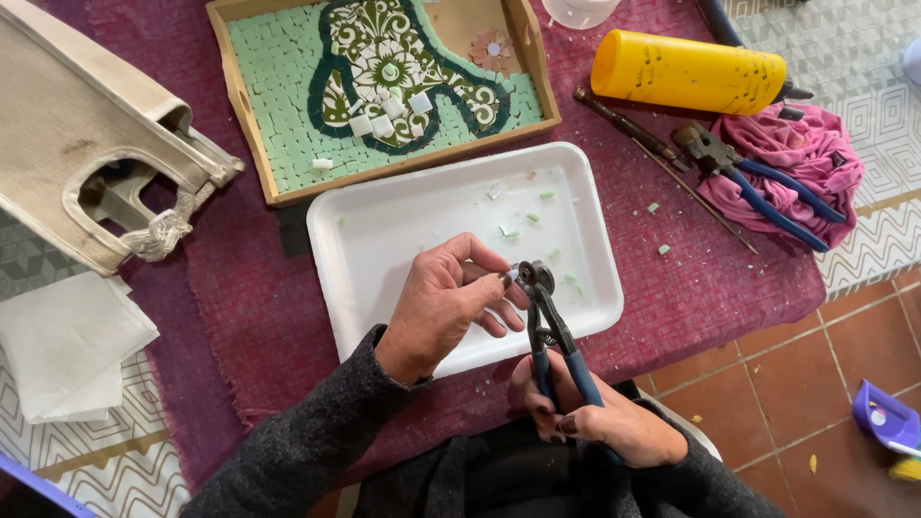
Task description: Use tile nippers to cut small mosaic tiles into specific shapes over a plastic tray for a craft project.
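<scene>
I am pinching a small pale tile piece (513, 275) in my left hand (446, 305) fingers over the near right of the white tray (384, 240), right hand (600, 422) clenching the blue-handled nippers (552, 326), keeping the bite shallow and offcuts falling inside the tray.

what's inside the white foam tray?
The white foam tray holds scattered small green tile chips. Left hand and blue-handled nippers cover part of its floor, hiding anything there.
</scene>
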